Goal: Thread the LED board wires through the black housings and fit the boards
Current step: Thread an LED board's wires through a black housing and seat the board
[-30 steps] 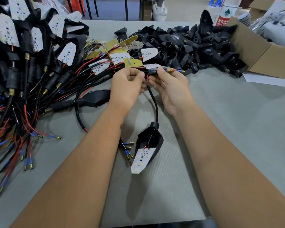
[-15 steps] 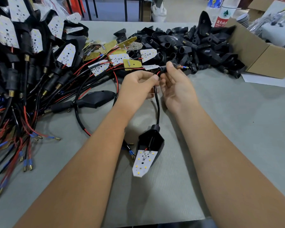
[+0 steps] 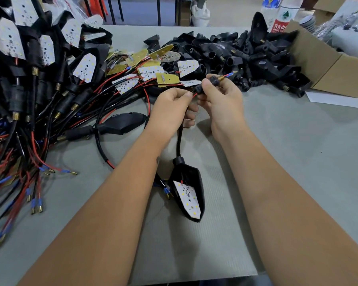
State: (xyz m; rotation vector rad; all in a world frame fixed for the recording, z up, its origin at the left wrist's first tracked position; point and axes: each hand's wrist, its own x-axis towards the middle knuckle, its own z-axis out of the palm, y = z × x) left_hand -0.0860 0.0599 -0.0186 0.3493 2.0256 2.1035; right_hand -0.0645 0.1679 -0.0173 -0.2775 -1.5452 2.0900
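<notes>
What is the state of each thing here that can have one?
Left hand: pinches the red wire.
Right hand: grips the black stem, wire tip out at its end.
Black housing: lying on the table, open side up.
LED board: sits in the housing.
Cardboard box: open.

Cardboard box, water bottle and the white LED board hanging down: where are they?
Cardboard box (image 3: 329,74), head view, its front wall.
Water bottle (image 3: 282,19), head view, its label.
White LED board (image 3: 188,198), head view, its middle.
</notes>
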